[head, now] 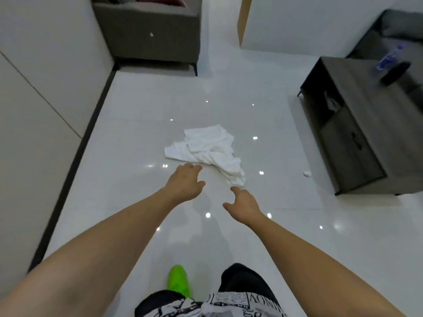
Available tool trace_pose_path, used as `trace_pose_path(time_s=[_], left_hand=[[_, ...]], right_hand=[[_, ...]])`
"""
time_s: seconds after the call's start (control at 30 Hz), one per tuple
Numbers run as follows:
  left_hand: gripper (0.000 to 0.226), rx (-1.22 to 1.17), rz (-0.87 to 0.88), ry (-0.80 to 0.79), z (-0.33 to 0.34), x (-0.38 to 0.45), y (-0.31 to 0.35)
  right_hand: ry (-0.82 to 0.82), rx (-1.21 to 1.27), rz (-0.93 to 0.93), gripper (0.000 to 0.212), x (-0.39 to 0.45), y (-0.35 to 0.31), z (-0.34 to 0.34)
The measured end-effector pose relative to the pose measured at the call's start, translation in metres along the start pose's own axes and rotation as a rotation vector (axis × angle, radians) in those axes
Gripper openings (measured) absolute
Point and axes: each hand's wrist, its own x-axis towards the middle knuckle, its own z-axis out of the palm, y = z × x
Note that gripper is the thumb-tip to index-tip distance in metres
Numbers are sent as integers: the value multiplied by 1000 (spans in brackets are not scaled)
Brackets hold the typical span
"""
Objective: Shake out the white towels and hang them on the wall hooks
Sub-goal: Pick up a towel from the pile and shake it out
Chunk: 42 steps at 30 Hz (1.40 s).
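Observation:
A crumpled heap of white towels [207,151] lies on the glossy white floor ahead of me. Both my arms stretch forward and down toward it. My left hand [185,183] hovers just short of the heap's near edge, fingers loosely spread and holding nothing. My right hand [243,203] is below the heap's lower right tip, fingers relaxed, also holding nothing. Neither hand touches the cloth. No wall hooks are in view.
A dark low cabinet [357,124] stands to the right with a bottle and a dark object on top. A grey sofa [148,30] sits at the back left. A white wall [41,99] runs along the left. My green shoe [178,280] is below.

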Motion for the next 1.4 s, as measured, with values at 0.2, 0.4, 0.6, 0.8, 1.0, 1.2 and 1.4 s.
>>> trace_pose_path(time_s=[0.2,0.4,0.6,0.8,1.0,1.2,1.4], left_hand=[[61,23,108,-112,6,121,39],[63,-10,70,-196,37,256,75],[62,9,-96,-277,51,377,78],[55,-45,-148,-263,89,475,51],[54,-20,-158,-304,226,612,-40],[63,187,14,-362,381,737,-122],[23,217,105,-452,425,769,-121]], right_hand=[[-13,113,157,70,84,39,-40],[-72,191,232,66,216,93,-79],[-214,176,242,66,342,123,-113],[-232,123,167,64,468,125,-105],[-207,89,109,58,642,160,9],[-163,-199,47,69,790,225,142],[12,-185,85,11,812,253,175]])
